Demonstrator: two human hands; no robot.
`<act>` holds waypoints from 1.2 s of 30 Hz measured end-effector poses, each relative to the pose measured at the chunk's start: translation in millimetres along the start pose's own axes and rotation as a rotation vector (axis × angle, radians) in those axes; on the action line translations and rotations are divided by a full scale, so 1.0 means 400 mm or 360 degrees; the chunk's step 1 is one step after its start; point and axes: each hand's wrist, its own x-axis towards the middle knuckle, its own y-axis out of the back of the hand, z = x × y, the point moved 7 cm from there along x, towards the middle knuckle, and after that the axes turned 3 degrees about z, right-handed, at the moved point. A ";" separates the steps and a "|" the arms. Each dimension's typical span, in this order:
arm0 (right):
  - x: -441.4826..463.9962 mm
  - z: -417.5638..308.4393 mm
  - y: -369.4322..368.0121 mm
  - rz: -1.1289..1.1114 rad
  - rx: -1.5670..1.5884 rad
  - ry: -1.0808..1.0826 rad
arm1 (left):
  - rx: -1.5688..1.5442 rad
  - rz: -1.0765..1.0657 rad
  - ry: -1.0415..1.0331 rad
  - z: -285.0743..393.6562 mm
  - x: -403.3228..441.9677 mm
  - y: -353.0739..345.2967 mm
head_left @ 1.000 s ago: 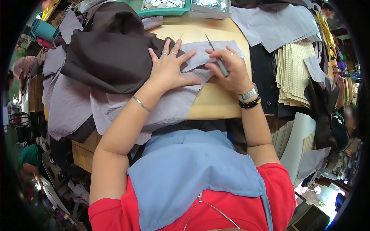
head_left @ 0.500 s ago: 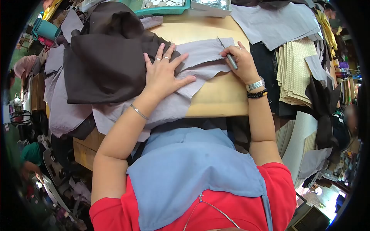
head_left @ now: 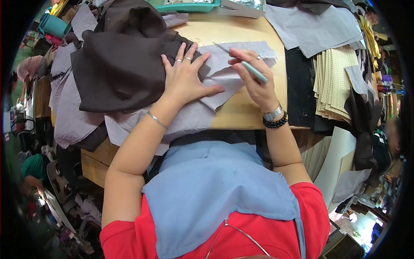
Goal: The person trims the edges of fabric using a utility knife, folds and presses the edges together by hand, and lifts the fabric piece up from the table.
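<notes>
My left hand (head_left: pixel 185 77) lies with fingers spread, pressing on dark brown cloth (head_left: pixel 120 73) and the pale lilac-grey cloth (head_left: pixel 220 82) under it. To its right, my right hand (head_left: pixel 258 86) is closed around a slim pointed tool (head_left: pixel 255 72) with a grey-green handle, perhaps a knife. The thin tip points up and left over the pale cloth and is blurred. Beneath this hand, the far end of the pale cloth has a frayed edge. Whether the tip touches the cloth, I cannot tell.
The cloths lie on a light wooden tabletop (head_left: pixel 241 114). At the back are a teal basket (head_left: pixel 189 7) and a white box (head_left: pixel 243 9). Grey cloth (head_left: pixel 310 30), black material (head_left: pixel 299 82) and a stack of cream textured sheets (head_left: pixel 334 82) are at the right. Other people appear at the edges.
My right hand has moved left and a little nearer to me with the tool. The pale cloth's far end has shifted right. My left hand has stayed nearly in place.
</notes>
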 end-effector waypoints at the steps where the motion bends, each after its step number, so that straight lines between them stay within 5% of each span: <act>1: -0.003 0.013 -0.007 -0.0034 -0.0167 0.0100 | -0.0012 0.0002 0.0001 0.001 -0.001 0.001; 7: -0.043 0.009 -0.023 -0.0027 -0.0631 0.0250 | -0.0007 0.0005 0.0005 -0.001 -0.001 -0.003; 36: -0.050 -0.006 -0.064 -0.0111 -0.0873 0.0529 | 0.0038 0.0013 0.0001 0.001 0.000 -0.005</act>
